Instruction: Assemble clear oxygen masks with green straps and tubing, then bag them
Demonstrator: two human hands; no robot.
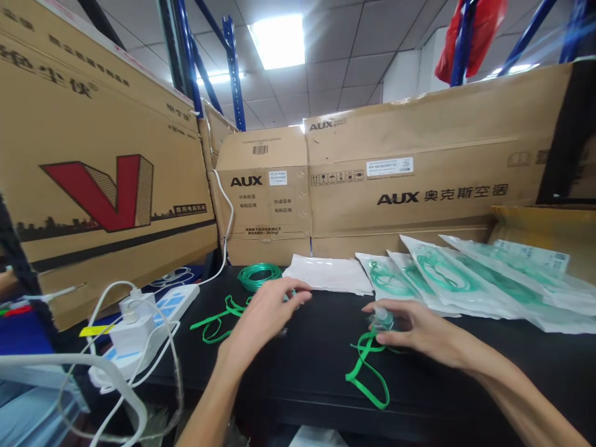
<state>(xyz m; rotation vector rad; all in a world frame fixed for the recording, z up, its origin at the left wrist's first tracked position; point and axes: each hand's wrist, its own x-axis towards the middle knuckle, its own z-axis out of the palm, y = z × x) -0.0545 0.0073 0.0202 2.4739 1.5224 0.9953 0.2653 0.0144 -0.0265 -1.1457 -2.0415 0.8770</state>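
My right hand [412,326] is closed round a small clear green plastic piece [382,318] above the black table [316,372]. A green strap [367,379] hangs from that piece and curls in a loop on the table side nearest me. Left of it, my left hand [272,310] has its thumb and fingers curled toward each other, with a bit of clear green plastic partly visible between them; the rest is hidden. Beside this hand lies another green strap [214,326]. A coil of green tubing [259,276] rests just behind it.
A white packet [328,274] lies at the back middle. Several clear bags of green tubing [449,273] overlap at the right. A white power strip [174,304] with cables is at the left. Cardboard boxes [400,180] wall the back; blue shelf posts [234,74] rise behind.
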